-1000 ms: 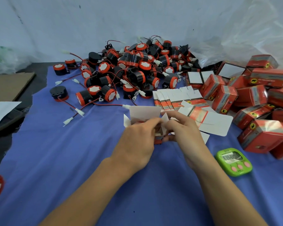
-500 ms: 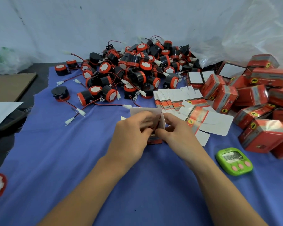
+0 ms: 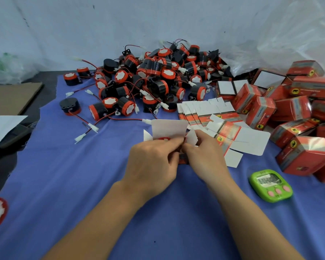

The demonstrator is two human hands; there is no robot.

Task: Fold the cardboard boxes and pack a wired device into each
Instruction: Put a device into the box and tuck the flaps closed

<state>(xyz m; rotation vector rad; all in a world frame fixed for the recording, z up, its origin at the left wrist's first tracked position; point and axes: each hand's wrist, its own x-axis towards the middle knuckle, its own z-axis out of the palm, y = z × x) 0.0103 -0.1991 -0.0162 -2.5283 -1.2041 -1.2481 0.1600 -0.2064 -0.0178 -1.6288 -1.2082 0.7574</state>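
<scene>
Flaps are up again on the small red-and-white cardboard box (image 3: 169, 131): half a second back the left hand's fingers lay over the white top flap, and now that flap stands clear above the knuckles, with a round red device face showing just under it and a side flap sticking out on either side. Left hand (image 3: 154, 162) and right hand (image 3: 204, 156) have stayed pressed close together, both clamped on the box, fingertips meeting at its front; how much of the device sits inside I cannot tell. Blue cloth (image 3: 64, 184) covers the desk, with dark surface showing past its left edge, a flat brown cardboard sheet (image 3: 11, 98) lying there, and a pale wall behind. Heaped at the back is the pile of black-and-red round wired devices (image 3: 154, 81), red wires and white plugs trailing toward the hands. Just right of the box lies the fanned stack of flat unfolded box blanks (image 3: 204, 111), and beyond it the jumble of folded red boxes (image 3: 298, 109) under crinkled clear plastic (image 3: 289, 44). Near the right forearm sits a green digital timer with pink buttons (image 3: 270, 184). Both forearms reach in from the bottom edge, wrists angled inward, backs of the hands facing the camera.
</scene>
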